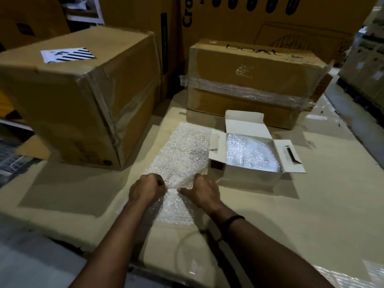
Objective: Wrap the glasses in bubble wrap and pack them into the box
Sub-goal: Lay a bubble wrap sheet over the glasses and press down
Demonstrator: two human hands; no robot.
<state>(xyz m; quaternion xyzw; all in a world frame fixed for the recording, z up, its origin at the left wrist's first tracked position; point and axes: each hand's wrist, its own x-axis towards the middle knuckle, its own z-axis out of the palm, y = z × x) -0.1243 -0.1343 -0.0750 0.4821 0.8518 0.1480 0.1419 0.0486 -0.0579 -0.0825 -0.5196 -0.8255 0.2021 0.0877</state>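
My left hand (146, 188) and right hand (202, 191) each pinch the bubble wrap sheet (180, 154) with curled fingers. The sheet lies flat and runs off toward 12 o'clock. At 2 o'clock, just beside it, the open white box (249, 180) holds a bubble-wrapped bundle (249, 154).

Dim, warm light with soft shadows, glare on the bubble wrap (178, 154) (edges bowed, foreground blurred).

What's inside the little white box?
Shiny bubble wrap fills the open white box. Whatever lies under the wrap is covered and cannot be seen.
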